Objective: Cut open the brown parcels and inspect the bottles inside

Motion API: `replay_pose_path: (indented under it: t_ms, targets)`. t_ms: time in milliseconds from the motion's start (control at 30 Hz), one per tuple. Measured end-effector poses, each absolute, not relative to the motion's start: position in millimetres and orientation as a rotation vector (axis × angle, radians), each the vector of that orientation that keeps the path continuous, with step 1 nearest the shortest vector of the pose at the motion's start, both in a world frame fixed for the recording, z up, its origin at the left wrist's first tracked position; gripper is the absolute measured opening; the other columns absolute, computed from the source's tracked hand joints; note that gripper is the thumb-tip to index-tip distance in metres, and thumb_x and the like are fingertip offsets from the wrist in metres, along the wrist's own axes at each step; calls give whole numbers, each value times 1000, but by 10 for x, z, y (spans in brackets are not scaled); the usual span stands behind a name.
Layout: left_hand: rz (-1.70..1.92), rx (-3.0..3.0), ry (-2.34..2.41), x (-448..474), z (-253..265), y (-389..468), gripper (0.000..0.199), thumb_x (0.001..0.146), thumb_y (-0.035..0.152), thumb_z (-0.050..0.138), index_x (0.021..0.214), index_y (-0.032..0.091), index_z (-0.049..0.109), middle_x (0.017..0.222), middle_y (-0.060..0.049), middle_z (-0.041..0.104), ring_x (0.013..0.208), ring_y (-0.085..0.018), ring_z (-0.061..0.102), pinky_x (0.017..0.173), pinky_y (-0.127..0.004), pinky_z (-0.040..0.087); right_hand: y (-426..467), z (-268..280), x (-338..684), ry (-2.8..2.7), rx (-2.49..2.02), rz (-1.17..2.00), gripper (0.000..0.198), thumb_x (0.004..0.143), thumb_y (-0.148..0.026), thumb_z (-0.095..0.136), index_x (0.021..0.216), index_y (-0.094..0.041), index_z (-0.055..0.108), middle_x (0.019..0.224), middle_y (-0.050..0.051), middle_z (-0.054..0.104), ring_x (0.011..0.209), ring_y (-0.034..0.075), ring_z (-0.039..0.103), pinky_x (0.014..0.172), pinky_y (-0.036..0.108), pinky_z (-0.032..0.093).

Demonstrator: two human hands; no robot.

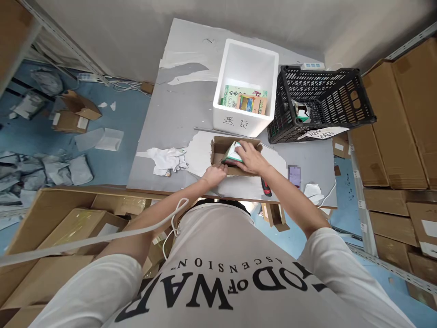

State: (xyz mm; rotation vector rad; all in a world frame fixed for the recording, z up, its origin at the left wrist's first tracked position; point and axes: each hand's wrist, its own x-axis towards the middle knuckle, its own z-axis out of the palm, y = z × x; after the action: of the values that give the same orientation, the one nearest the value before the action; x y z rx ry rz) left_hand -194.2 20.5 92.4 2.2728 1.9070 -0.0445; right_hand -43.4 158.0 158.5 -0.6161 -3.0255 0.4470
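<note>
An open cardboard box (217, 150) stands near the front edge of the table, below the white foam box. My right hand (251, 157) is wrapped over a small white and green carton (234, 150) that sits tilted inside the cardboard box. At the near left rim of that box, my left hand (215, 174) is closed on the cardboard edge. My fingers cover part of the carton, and the bottom of the box is mostly hidden.
A white foam box (247, 119) holding printed packets and a black plastic crate (324, 91) stand behind. Crumpled white paper (167, 160) lies left. A red-and-black tool (266, 187) and a phone (294, 176) lie right. Stacked cartons (403, 123) line the right side.
</note>
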Motion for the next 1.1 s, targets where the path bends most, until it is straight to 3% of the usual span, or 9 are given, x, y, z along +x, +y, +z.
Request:
replay_pose_path:
  t_ms: [233, 333, 467, 633, 767, 867, 1033, 1100]
  targets:
    - [1, 2246, 1984, -2294, 891, 765, 40, 91, 3, 33, 119, 2, 62, 108, -24, 68, 103, -29, 67, 84, -38, 49, 1557, 2775, 127, -2557, -594, 588, 39, 81, -43, 68, 113, -25, 55, 137, 14, 47, 131, 37, 41, 108, 61, 33]
    - [18, 2122, 2024, -2427, 894, 942, 40, 90, 5, 33, 118, 4, 62, 105, -24, 68, 101, -30, 66, 81, -40, 49, 1353, 2933, 428, -2582, -565, 562, 40, 80, -38, 71, 114, -27, 54, 138, 13, 47, 131, 37, 42, 107, 60, 36]
    - [64, 2024, 2080, -2490, 916, 987, 42, 89, 6, 34, 124, 5, 58, 109, -25, 67, 107, -31, 64, 85, -39, 47, 1070, 2382, 502, -2743, -602, 596, 36, 83, -37, 65, 114, -25, 53, 137, 14, 47, 122, 36, 47, 96, 57, 47]
    - [222, 2122, 2060, -2478, 980, 850, 61, 86, 16, 46, 145, 3, 36, 133, -25, 56, 129, -33, 50, 103, -43, 41, 928, 1390, 226, -3008, -617, 504, 30, 85, -29, 61, 113, -20, 54, 132, 17, 49, 112, 34, 49, 86, 48, 51]
    - [564, 2196, 1921, -2352, 959, 511, 53, 88, 21, 48, 139, 10, 47, 144, -19, 50, 140, -31, 40, 116, -51, 29, 968, 1023, 84, -3030, -632, 560, 33, 86, -29, 61, 116, -19, 53, 135, 18, 47, 116, 34, 49, 80, 45, 55]
    - [782, 2181, 1665, -2134, 869, 189, 44, 92, 31, 49, 133, 17, 53, 135, -15, 58, 133, -27, 50, 111, -48, 40, 1018, 917, 76, -2937, -556, 689, 38, 87, -32, 61, 120, -17, 51, 138, 19, 46, 127, 34, 45, 93, 50, 52]
    - [771, 2047, 1470, -1865, 698, 16, 88, 82, 53, 65, 151, 14, 27, 151, -21, 39, 140, -32, 40, 109, -47, 44, 969, 882, 168, -2753, -560, 776, 57, 81, -45, 69, 124, -14, 49, 148, 24, 35, 145, 36, 25, 112, 60, 34]
    - [715, 1997, 1476, -1853, 650, 63, 92, 80, 52, 68, 152, 17, 23, 150, -20, 40, 137, -33, 43, 107, -48, 46, 886, 928, 215, -2732, -674, 750, 52, 81, -45, 69, 121, -16, 52, 149, 23, 35, 146, 38, 22, 112, 64, 28]
